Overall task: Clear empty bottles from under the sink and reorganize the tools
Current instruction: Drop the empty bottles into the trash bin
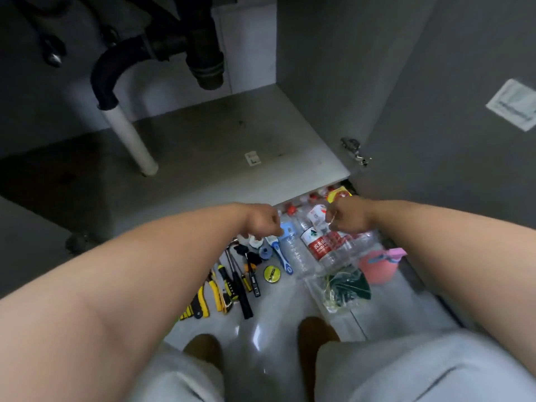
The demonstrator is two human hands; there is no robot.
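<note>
Several empty clear water bottles with red labels and red caps lie in a clear plastic bag on the floor, in front of the cabinet's front edge. My right hand is closed above them, pinching a thin strip of the bag. At the same height, my left hand is also fisted and seems to grip the bag's other edge. Yellow-and-black hand tools, pliers and screwdrivers among them, lie in a row on the floor below my left hand. The cabinet floor under the sink is bare.
A black drain trap and a white pipe hang at the cabinet's back left. The open grey door stands on the right. On the floor are a pink cup, a blue-and-white brush, a round yellow tape and my shoes.
</note>
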